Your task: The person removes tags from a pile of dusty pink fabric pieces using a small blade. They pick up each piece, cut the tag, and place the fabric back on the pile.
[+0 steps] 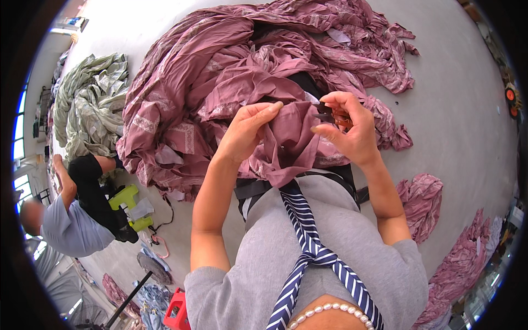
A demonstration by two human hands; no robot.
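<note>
A big heap of mauve-pink fabric (231, 71) with pale lace-like bands lies in front of me and spills over my lap. My left hand (250, 129) is closed in a pinch on the edge of a raised piece of this fabric (291, 135). Close by on the right, my right hand (352, 129) grips a small pair of thread snips (325, 117), with orange-brown handles inside the palm. The dark blades stick out toward the held cloth; I cannot tell whether they touch it.
At left, a person (80, 209) sits beside a heap of pale green fabric (91, 104). A lime-green stool (129, 203) stands near them. A red plastic stool (177, 311) is at the lower left. More pink fabric (421, 206) lies on the grey floor (451, 93) to the right.
</note>
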